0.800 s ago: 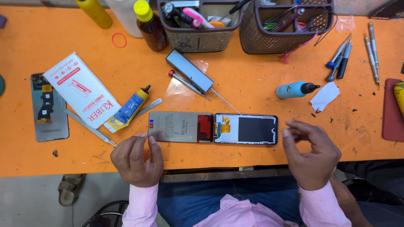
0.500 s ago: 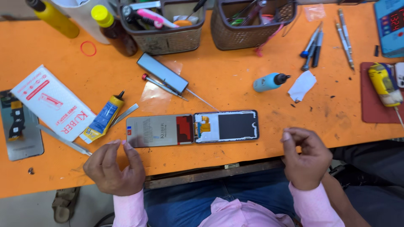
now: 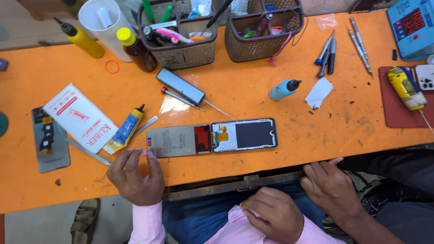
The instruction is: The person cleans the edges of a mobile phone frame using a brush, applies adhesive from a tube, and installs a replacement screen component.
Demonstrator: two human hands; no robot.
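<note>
Phone screen point(image 3: 244, 134) and backing panel point(image 3: 179, 140) lie end to end near front edge of orange surface point(image 3: 316, 126), not yet joined. Left hand point(image 3: 134, 175) on front edge beside panel, fingers loosely apart, empty. Right hand point(image 3: 271, 219) off surface, fingers curled together, empty. Another person's hand point(image 3: 330, 185) grips front edge. Glue tube point(image 3: 125, 130) lies unused near left.

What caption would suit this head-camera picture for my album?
Left hand rests by a phone screen assembly on the orange bench; right hand pulled back to the lap.

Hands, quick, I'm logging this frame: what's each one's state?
Left hand: open, empty, fingertips by the display panel.
Right hand: curled shut below the orange table, holding nothing visible.
</note>
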